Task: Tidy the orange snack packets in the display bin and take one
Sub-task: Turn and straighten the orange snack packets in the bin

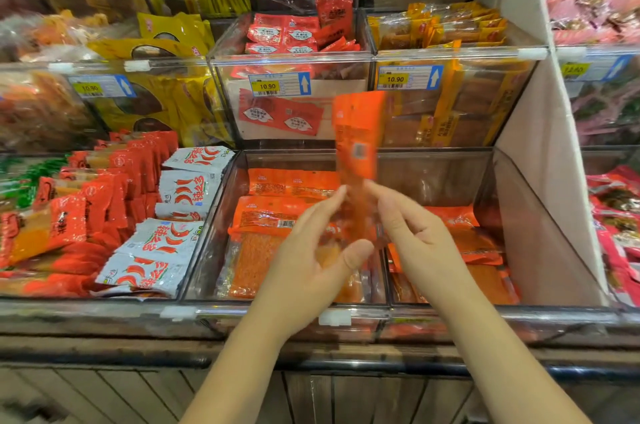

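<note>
From the head view, you have one orange packet (358,136) upright above the display bin (214,233), its lower end between your left hand (311,250) and right hand (419,233); blur hides which hand pinches it, so I cannot tell. Taking looks under way; the remaining packets (273,212) lie partly askew, so tidying seems unfinished.

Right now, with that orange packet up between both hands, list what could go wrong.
1. The orange packet is blurred, and only its lower end sits between the left hand and right hand. The grip is unclear, so it could slip down into the display bin.
2. A drop might disturb the stacked packets below.
</note>
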